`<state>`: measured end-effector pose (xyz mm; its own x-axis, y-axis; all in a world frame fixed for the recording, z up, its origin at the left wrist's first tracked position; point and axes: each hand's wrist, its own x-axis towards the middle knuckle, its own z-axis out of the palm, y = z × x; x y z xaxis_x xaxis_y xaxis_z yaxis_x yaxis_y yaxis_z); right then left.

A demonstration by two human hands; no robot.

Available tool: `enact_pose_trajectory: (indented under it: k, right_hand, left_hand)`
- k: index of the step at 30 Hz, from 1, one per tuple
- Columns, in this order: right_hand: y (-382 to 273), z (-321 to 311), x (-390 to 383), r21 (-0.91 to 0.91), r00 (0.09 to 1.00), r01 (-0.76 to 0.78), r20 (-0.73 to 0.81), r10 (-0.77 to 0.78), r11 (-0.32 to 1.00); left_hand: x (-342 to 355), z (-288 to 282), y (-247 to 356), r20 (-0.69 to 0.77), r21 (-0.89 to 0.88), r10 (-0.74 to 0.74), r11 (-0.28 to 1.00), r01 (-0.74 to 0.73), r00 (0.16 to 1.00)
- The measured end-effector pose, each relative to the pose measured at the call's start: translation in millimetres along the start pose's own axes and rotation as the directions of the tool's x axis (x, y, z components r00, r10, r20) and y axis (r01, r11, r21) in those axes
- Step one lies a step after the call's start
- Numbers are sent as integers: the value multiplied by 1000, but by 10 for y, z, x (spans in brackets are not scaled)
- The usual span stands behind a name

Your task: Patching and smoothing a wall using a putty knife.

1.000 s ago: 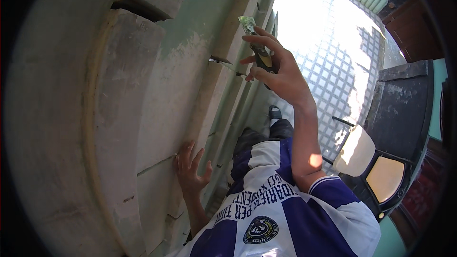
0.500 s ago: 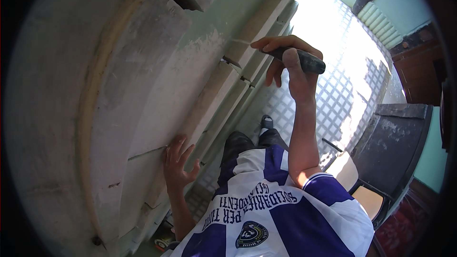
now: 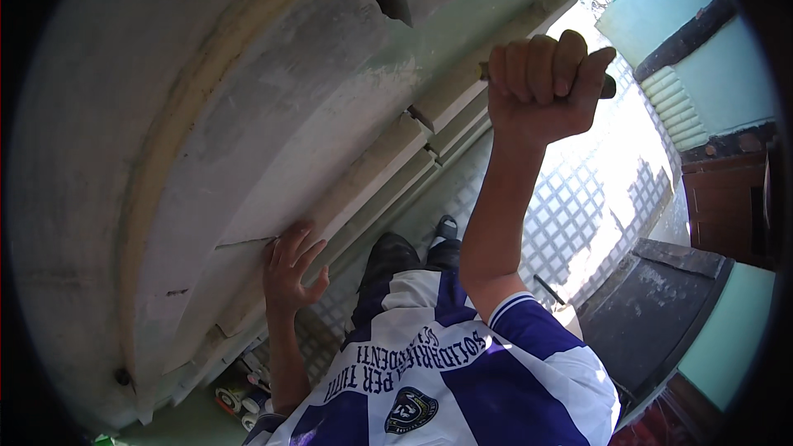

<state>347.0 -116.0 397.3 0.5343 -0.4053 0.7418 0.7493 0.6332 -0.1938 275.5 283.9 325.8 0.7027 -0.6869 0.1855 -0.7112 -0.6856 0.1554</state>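
My right hand [image 3: 541,91] is raised in front of the pale wall ledge, its fingers wrapped in a fist round a dark-handled tool [image 3: 610,87]. One dark end of the tool sticks out on the thumb side, and a small yellowish bit shows on the other side; the rest is hidden in my palm. Lower left, my left hand [image 3: 291,272] is open, fingers spread, and its fingertips touch the edge of the worn grey-and-white wall panel [image 3: 281,165] beside a thin crack. The long stepped ledge [image 3: 388,149] runs along the panel, with a notch in it.
A curved yellowish moulding [image 3: 153,165] borders the panel on the left. Sunlit patterned floor tiles [image 3: 570,190] lie beyond my feet. To the right stands a dark dusty-topped piece of furniture [image 3: 636,306]. Several cans or bottles [image 3: 235,396] sit low at the left.
My right hand has moved up and right and turned, its grip on the tool now a full fist. My left hand stays at the panel's edge while the whole view has shifted.
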Motion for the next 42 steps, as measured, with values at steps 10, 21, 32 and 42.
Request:
enact_pose_trajectory:
  k: [10, 21, 32, 42]
  right_hand:
    - [27, -34, 47, -133, 983, -146, -134, 128, 980]
    - [179, -50, 48, -170, 963, -249, -151, 225, 953]
    - [-2, -75, 115, 166, 977, -106, -164, 134, 980]
    - [36, 1, 141, -127, 985, -169, -54, 164, 977]
  left_hand:
    - [51, 89, 51, -33, 66, -12, 998, 15, 999]
    - [15, 205, -28, -68, 130, 0, 992, 8, 998]
    - [-62, 221, -52, -81, 175, -20, 984, 33, 997]
    - [-11, 216, -28, -86, 162, -20, 986, 34, 996]
